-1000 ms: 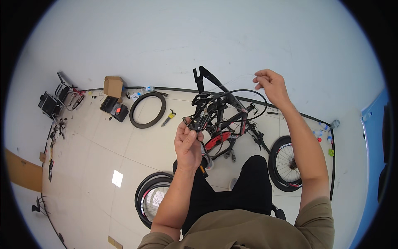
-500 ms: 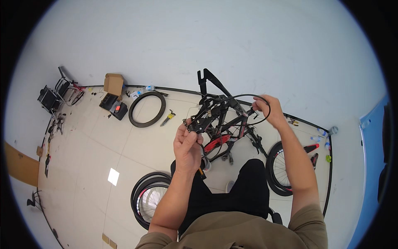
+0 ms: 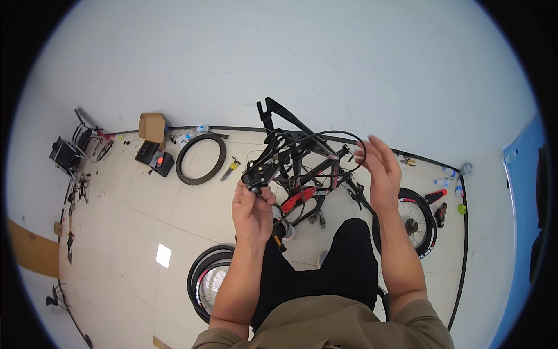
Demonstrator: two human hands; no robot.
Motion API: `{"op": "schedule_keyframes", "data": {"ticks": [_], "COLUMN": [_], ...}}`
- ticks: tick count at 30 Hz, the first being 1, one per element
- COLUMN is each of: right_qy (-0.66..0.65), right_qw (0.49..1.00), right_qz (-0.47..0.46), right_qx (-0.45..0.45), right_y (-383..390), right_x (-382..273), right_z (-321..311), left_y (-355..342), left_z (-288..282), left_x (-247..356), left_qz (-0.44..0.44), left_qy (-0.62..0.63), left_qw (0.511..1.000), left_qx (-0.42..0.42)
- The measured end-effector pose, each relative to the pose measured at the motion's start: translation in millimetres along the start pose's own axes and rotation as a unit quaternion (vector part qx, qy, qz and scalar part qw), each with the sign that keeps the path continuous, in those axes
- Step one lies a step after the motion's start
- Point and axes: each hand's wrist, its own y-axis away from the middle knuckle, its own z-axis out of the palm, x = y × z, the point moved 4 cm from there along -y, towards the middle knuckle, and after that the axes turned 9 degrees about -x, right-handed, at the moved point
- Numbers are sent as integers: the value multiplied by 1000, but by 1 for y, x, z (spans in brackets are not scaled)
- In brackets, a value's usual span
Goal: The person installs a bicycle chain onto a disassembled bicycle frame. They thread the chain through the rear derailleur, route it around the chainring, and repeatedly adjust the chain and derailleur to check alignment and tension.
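One big pale wall (image 3: 290, 58), smooth with some faint scuffs, is seen behind everything, and it's met by a floor (image 3: 128, 215) of glossy light tiles. A black bike frame (image 3: 331, 174), mostly straight tubes with red touches, is parked between the wall and the knees (image 3: 354, 235).

Around it, a spoked wheel (image 3: 411, 225) on the right is partly covered by the right forearm (image 3: 401, 259), and a second wheel (image 3: 193, 285) is cut off by the left forearm (image 3: 239, 285). A round rubber tire (image 3: 180, 160) is laid flat farther left, near an open cardboard box (image 3: 152, 126).

As for the black part (image 3: 260, 175), it's kinda blocky, with shiny bits, and it's held up at the frame's left side, clamped between thumb and fingers of the left hand (image 3: 251, 212). A thin black cable (image 3: 337, 131) is looped across the frame toward the right hand (image 3: 381, 174); its fingers are slightly bent, but whether the cable is pinched can't be told.
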Motion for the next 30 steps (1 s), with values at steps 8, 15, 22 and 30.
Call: {"op": "schedule_keyframes", "data": {"ticks": [8, 15, 22, 30], "right_qy": [76, 70, 62, 47], "right_qw": [995, 995, 996, 997], "right_qz": [21, -8, 18, 54], "right_qx": [-68, -67, -54, -20], "right_y": [-20, 9, 29, 26], "right_x": [-12, 2, 10, 1], "right_z": [38, 37, 34, 36], "left_y": [-4, -13, -12, -10], "left_z": [12, 11, 15, 2], "left_x": [0, 10, 12, 14], "left_qz": [-39, -48, -52, -77], "left_qy": [55, 78, 83, 69], "left_qw": [998, 995, 994, 995], "left_qx": [-18, -46, -41, -12]}}
